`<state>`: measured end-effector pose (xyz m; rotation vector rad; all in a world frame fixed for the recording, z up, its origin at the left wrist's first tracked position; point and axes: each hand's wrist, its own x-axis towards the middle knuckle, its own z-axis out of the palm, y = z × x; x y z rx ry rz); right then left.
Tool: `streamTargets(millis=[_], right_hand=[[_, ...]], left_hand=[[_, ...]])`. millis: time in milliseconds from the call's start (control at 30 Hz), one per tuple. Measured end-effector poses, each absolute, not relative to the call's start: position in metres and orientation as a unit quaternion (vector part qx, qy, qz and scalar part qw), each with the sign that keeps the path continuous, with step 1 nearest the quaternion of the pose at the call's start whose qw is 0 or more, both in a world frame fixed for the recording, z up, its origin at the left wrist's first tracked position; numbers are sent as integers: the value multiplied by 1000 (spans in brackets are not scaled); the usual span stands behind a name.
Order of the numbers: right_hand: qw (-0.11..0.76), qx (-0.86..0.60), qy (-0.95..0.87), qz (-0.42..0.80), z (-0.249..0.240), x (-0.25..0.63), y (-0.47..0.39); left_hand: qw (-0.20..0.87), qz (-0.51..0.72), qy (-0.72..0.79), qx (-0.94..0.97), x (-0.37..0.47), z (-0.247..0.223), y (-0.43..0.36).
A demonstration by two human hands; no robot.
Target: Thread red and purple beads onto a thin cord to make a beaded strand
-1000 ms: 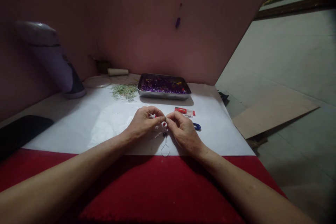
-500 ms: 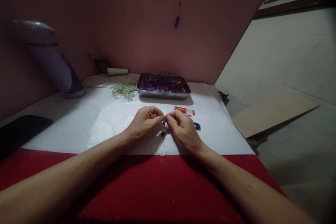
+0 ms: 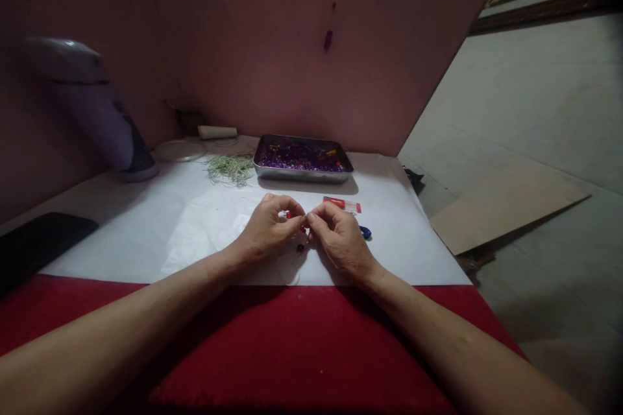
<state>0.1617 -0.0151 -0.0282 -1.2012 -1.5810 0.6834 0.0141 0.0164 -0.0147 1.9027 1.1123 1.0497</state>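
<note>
Over the white sheet, my left hand (image 3: 272,225) and my right hand (image 3: 339,233) meet fingertip to fingertip, each in a pinch. Between and under the fingers shows a string of beads (image 3: 303,229) with red beads and a dark bead hanging lower down. My left thumb and finger grip this string. My right fingertips press at the same spot; the exact bit they pinch is hidden. A thin pale thread end trails below, faint against the sheet. Just beyond my right hand lie a red-and-clear packet (image 3: 342,204) and a dark blue object (image 3: 365,233), partly covered by the hand.
A metal tray (image 3: 304,176) of purple beads stands at the back, beside a tangle of greenish threads (image 3: 230,169). A purple bottle-like object (image 3: 104,110) stands left, a black flat object (image 3: 48,243) nearer. A beaded strand (image 3: 328,39) hangs in front of the pink wall.
Both hands stay nearly in place, still pinching. The dark bead and the thread end below have swung slightly left, and the thread loop shows more faintly.
</note>
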Motion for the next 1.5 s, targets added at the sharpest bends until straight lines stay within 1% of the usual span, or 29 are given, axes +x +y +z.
streamTargets(millis=[167, 267, 367, 467, 533, 700, 800, 867, 1100, 1500], right_hand=[[507, -496, -636, 304, -28, 162, -15], [511, -496, -626, 317, -28, 162, -16], [515, -492, -621, 326, -28, 161, -16], [510, -496, -631, 308, -28, 161, -15], [507, -501, -635, 297, -28, 161, -15], [508, -505, -629, 303, -28, 161, -15], [507, -508, -625, 308, -27, 161, -16], [506, -508, -621, 317, -27, 160, -16], [506, -503, -619, 328, -27, 160, -17], [517, -502, -609, 330, -27, 160, -17]], left_hand=[[407, 393, 423, 708, 15, -11, 15], [426, 392, 412, 703, 16, -9, 15], [407, 395, 412, 713, 15, -10, 16], [363, 408, 420, 724, 15, -14, 17], [359, 409, 420, 726, 15, -14, 17], [453, 387, 416, 687, 16, -11, 16], [515, 399, 403, 643, 17, -10, 15], [538, 407, 397, 623, 16, -10, 15], [529, 414, 395, 627, 15, -10, 15], [565, 415, 378, 605, 14, -6, 13]])
